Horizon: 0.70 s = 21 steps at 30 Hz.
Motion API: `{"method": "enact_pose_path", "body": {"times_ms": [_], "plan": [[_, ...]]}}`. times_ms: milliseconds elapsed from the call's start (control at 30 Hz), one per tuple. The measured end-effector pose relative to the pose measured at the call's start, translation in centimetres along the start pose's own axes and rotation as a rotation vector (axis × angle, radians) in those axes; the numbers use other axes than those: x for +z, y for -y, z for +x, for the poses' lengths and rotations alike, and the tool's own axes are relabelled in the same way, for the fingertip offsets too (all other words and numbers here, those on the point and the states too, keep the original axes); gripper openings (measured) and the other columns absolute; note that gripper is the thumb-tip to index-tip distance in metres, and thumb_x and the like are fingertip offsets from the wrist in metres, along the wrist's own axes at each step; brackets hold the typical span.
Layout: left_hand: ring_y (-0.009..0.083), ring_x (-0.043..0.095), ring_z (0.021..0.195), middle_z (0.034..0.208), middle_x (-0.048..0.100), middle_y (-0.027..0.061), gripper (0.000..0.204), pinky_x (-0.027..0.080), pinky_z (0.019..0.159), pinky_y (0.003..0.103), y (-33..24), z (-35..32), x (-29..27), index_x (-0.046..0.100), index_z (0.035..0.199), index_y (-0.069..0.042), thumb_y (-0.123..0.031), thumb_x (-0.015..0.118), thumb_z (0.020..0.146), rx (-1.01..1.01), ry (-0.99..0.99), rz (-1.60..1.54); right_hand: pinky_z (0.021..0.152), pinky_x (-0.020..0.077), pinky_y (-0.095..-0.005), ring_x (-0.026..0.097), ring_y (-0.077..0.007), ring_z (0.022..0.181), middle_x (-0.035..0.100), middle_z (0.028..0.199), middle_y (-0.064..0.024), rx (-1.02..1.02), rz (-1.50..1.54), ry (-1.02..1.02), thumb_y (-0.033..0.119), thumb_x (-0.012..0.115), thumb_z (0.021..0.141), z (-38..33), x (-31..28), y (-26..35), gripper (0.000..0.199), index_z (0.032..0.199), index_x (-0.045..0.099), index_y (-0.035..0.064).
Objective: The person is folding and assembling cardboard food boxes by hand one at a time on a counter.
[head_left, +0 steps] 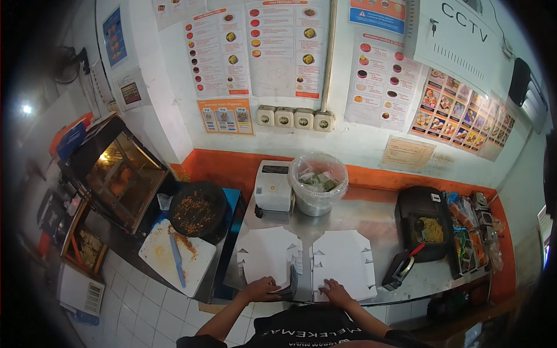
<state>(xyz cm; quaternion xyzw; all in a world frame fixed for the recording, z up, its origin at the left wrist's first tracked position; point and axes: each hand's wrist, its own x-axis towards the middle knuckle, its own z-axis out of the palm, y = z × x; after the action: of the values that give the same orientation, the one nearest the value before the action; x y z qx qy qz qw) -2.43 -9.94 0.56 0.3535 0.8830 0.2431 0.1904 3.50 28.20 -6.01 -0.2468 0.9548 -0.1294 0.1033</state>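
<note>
Two stacks of flat white cardboard box blanks, a left stack (265,255) and a right stack (342,258), lie side by side on the metal counter. Slots and tabs show along their sides. My left hand (263,289) grips the near edge of the left stack, with some fingers on top and others low at the edge; how many blanks it holds is hidden. On the near left part of the right stack rests my right hand (337,293), its fingers apart and holding nothing.
Behind the stacks stand a white boxy machine (274,188) and a clear bucket (319,185) of packets. A tape dispenser (400,269), black container (422,220) and packet rack (469,232) sit rightward. Leftward are a knife (177,261), cutting board (156,252) and dark round pan (199,210).
</note>
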Motion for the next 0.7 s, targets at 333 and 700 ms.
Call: {"method": "enact_pose_path", "body": {"times_ms": [333, 700], "plan": [[0.0331, 0.059, 0.116, 0.127, 0.055, 0.0173, 0.066, 0.049, 0.099, 0.041, -1.3, 0.3, -0.7, 0.064, 0.133, -0.007, -0.054, 0.072, 0.088, 0.023, -0.179, -0.049, 0.085, 0.0511, -0.0461, 0.066, -0.0394, 0.089, 0.070, 0.089, -0.0195, 0.026, 0.381, 0.033, 0.027, 0.070, 0.091, 1.5, -4.4, -1.5, 0.026, 0.093, 0.073, 0.0016], [0.0331, 0.058, 0.117, 0.128, 0.054, 0.0167, 0.057, 0.048, 0.100, 0.040, -11.0, 6.9, -0.4, 0.060, 0.132, 0.000, -0.036, 0.074, 0.090, 0.253, -0.295, -0.318, 0.075, 0.0536, -0.0364, 0.068, -0.0248, 0.076, 0.072, 0.083, -0.0151, 0.129, 0.582, -0.018, 0.026, 0.081, 0.086, 0.8, -8.3, -0.1, 0.027, 0.093, 0.074, 0.0005]]}}
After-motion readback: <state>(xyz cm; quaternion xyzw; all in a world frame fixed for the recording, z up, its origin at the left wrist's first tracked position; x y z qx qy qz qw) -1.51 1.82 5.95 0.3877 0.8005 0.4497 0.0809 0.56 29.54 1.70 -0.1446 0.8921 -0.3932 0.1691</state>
